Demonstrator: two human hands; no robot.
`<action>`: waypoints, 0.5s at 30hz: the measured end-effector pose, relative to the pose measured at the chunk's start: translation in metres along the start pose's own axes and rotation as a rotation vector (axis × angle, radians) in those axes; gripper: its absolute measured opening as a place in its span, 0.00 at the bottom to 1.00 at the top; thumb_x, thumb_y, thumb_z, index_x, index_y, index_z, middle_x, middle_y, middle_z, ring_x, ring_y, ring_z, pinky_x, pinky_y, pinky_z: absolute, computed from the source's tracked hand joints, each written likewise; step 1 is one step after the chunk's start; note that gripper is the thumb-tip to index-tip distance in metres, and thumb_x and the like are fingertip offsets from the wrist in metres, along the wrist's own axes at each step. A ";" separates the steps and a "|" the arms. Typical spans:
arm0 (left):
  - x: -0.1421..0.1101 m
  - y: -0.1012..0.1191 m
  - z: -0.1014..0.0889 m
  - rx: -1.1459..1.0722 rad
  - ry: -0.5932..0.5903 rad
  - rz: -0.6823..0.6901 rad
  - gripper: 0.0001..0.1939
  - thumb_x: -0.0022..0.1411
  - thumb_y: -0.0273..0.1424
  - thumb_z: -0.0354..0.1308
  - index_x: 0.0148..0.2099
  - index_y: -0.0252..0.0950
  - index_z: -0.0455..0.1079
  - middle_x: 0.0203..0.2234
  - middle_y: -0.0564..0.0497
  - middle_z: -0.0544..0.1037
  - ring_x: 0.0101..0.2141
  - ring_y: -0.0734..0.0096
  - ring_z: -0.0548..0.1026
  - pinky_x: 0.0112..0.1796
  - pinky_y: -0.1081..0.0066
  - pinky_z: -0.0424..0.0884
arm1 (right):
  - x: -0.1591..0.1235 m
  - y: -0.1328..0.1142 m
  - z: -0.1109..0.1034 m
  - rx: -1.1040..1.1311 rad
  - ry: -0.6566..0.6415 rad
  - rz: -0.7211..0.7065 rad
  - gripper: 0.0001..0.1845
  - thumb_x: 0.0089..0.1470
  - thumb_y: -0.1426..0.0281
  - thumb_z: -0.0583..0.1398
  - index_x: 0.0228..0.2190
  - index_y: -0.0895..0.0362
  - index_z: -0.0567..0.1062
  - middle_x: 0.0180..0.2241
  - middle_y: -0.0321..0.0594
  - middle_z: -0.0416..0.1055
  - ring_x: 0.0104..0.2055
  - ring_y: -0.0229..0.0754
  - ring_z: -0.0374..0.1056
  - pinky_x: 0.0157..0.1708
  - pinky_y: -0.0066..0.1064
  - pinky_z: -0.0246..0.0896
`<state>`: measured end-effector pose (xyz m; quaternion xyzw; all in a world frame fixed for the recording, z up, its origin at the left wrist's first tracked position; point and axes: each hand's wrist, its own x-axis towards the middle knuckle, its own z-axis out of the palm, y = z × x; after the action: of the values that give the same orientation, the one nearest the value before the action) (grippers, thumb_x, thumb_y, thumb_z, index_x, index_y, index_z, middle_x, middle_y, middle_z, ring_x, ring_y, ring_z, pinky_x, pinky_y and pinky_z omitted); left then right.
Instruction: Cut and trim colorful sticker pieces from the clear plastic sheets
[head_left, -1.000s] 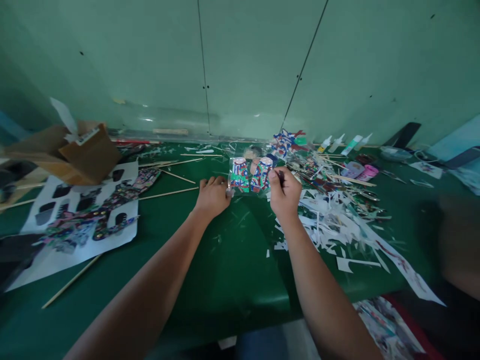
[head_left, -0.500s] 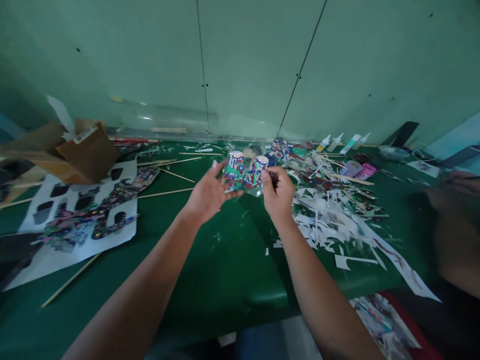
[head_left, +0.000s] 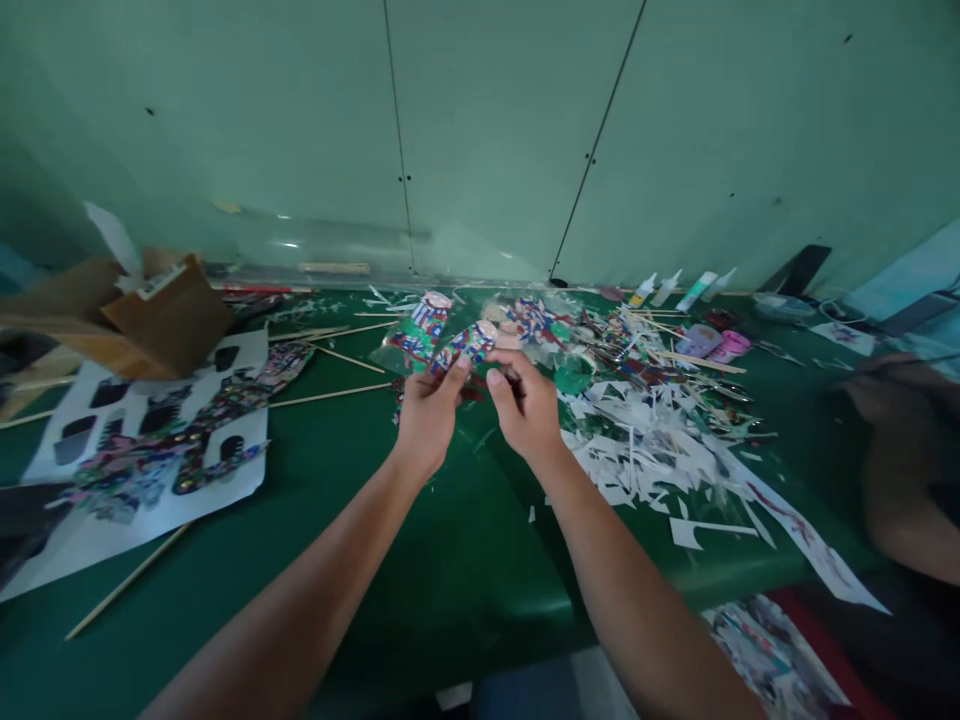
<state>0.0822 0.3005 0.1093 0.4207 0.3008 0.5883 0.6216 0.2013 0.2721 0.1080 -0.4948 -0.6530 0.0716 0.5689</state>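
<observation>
A clear plastic piece with two colourful printed cut-outs (head_left: 431, 312) is held out in front of me, above the green table. My left hand (head_left: 429, 418) grips its lower edge, thumb on top beside the tilted right-hand cut-out. At that cut-out's right edge is my right hand (head_left: 527, 402), fingers curled and thumb bent towards the index finger. The exact contact of its fingertips is hard to see. Behind and to the right lie more printed cut-outs (head_left: 531, 318) and a green roll of tape (head_left: 574, 372).
White paper scraps (head_left: 637, 450) are heaped on the right, with glue bottles (head_left: 697, 290) behind. On the left are a cardboard box (head_left: 161, 325), a printed sheet (head_left: 247, 470) and thin wooden sticks (head_left: 131, 580). Another person's arm (head_left: 904, 460) rests at the far right.
The plastic piece has moved left and tilted. My left hand has closed from spread fingers to a grip on it. My right hand has moved slightly left and down.
</observation>
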 end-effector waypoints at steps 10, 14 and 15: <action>0.003 0.018 0.000 -0.119 -0.046 -0.006 0.09 0.55 0.34 0.62 0.34 0.32 0.74 0.27 0.47 0.79 0.27 0.70 0.77 0.29 0.71 0.73 | 0.001 0.008 0.001 -0.297 -0.179 -0.144 0.18 0.62 0.71 0.48 0.50 0.56 0.70 0.36 0.44 0.74 0.37 0.46 0.69 0.39 0.39 0.65; 0.001 0.014 -0.001 -0.026 -0.020 0.019 0.08 0.56 0.35 0.61 0.32 0.34 0.73 0.25 0.50 0.78 0.23 0.73 0.75 0.24 0.72 0.70 | -0.004 0.005 0.005 -0.143 -0.079 0.082 0.22 0.65 0.65 0.46 0.58 0.50 0.62 0.25 0.35 0.70 0.24 0.40 0.66 0.27 0.32 0.62; 0.001 0.011 -0.001 0.022 0.005 0.041 0.08 0.56 0.34 0.62 0.30 0.34 0.72 0.22 0.52 0.76 0.20 0.74 0.73 0.23 0.72 0.69 | -0.005 0.004 0.007 -0.098 -0.036 0.100 0.22 0.65 0.63 0.46 0.59 0.49 0.61 0.24 0.34 0.68 0.22 0.39 0.63 0.25 0.32 0.61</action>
<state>0.0762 0.3008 0.1190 0.4321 0.3001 0.5987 0.6040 0.1974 0.2740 0.0997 -0.5528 -0.6403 0.0769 0.5278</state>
